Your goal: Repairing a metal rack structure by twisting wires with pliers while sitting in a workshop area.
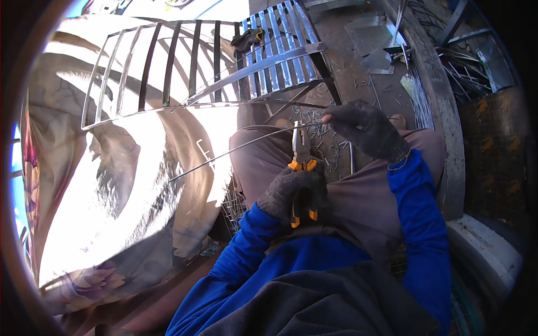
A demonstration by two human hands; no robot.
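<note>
My left hand point(294, 189), in a dark knit glove, is closed around a pair of pliers point(302, 164) with yellow-and-black handles. The jaws point away from me, over my lap. My right hand point(364, 130), gloved too, pinches one end of a thin metal rod point(224, 153); a bare fingertip shows through the glove. From there the rod slants down to the left, its other end hanging free. It passes across the pliers' jaws; whether they grip it I cannot tell.
A barred metal frame point(195, 59) lies ahead on the left, beside a slatted metal stand point(283, 45). A dark glove point(246, 40) rests on them. Cut metal pieces point(335, 157) litter the floor between my feet. A bundle of thin rods point(421, 106) and metal sheets point(379, 60) lie right.
</note>
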